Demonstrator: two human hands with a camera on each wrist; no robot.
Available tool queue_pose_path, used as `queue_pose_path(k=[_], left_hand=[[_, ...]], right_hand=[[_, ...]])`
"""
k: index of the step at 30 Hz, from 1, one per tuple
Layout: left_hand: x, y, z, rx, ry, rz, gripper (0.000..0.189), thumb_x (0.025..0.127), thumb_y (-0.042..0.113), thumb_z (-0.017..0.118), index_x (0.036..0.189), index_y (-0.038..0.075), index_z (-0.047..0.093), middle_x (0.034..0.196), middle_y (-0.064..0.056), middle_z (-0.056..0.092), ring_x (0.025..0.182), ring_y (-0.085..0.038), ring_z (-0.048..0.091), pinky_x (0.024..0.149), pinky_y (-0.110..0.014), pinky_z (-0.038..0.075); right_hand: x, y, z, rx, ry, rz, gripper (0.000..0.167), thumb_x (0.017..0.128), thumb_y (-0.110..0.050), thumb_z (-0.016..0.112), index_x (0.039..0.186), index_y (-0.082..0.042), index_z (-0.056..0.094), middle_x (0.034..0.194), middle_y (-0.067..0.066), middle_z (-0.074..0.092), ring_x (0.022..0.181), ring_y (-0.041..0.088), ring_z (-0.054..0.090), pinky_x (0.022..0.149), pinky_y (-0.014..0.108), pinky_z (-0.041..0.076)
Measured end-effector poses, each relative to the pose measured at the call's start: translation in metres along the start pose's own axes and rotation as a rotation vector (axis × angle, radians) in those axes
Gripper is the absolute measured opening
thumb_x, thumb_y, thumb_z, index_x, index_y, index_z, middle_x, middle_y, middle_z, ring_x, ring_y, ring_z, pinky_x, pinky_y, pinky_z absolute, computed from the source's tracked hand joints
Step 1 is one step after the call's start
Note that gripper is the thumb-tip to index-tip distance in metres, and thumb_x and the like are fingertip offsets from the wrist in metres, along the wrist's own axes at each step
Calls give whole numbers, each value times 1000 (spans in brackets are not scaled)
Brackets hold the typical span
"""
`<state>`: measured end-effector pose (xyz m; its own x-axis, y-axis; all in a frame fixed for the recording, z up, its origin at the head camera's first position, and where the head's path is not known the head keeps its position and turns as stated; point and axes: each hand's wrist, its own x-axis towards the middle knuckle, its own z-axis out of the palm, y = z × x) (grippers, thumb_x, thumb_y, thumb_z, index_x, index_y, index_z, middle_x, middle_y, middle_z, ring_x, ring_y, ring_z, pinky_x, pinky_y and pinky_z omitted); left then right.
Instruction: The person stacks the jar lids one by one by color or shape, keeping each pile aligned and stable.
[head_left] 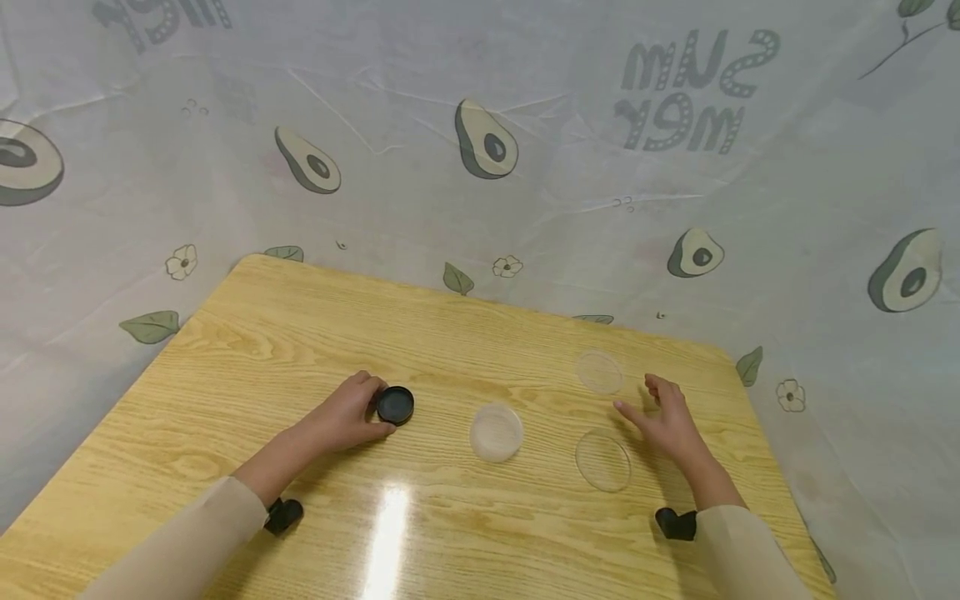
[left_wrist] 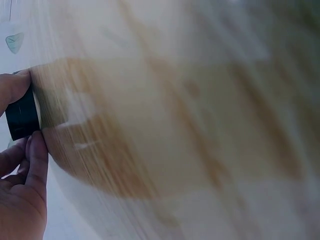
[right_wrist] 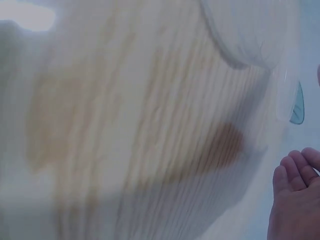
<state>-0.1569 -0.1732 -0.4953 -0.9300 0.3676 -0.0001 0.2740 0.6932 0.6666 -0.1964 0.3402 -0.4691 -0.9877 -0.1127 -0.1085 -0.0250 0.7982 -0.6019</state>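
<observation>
My left hand (head_left: 347, 413) grips a small round black lid-like piece (head_left: 395, 406) by its side, thumb at the near edge and fingers at the far edge. In the left wrist view the piece's dark side wall (left_wrist: 22, 117) shows between thumb and fingertips, low over the wood. To the right, my right hand (head_left: 669, 423) holds nothing, its thumb spread from loosely bent fingers. Left of it lie a clear round disc (head_left: 598, 372), farther back, and a clear ring-edged disc (head_left: 603, 460), nearer. A cloudy, clear round dish (head_left: 496, 432) sits between the hands.
The wooden table (head_left: 315, 317) has rounded back corners and meets a pale curtain (head_left: 405, 192) printed with avocados. A bright glare streak lies on its front part. Black wrist cameras are strapped below both hands.
</observation>
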Motion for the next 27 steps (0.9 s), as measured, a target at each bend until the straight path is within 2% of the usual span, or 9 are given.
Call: queue_pose_path(k=[12,22,27], left_hand=[[1,-3,2,19,5,11,49,87,19,87,121,-6,63,108,-13,58,88,-18,51,78,-38,47],[1,-1,1,20,-3,1,48,87,19,86,121,-5,64,107,-12,58,86,-18,49,77,-37,46],[1,-2,2,20,0,2,45,87,19,86,120,-3,64,105,-11,58,86,-18,48,77,-37,45]], right_hand=[[20,-3,3,29,-6,83,101,100,-45,71,161,12,14,160,40,21,147,56,27,117,68,31],[34,-11,13,38,-39,62,102,99,-41,74,161,13,14,161,39,20,149,54,25,118,65,33],[40,-15,18,-14,-34,75,100,99,-41,73,160,14,16,157,40,25,147,56,20,117,68,30]])
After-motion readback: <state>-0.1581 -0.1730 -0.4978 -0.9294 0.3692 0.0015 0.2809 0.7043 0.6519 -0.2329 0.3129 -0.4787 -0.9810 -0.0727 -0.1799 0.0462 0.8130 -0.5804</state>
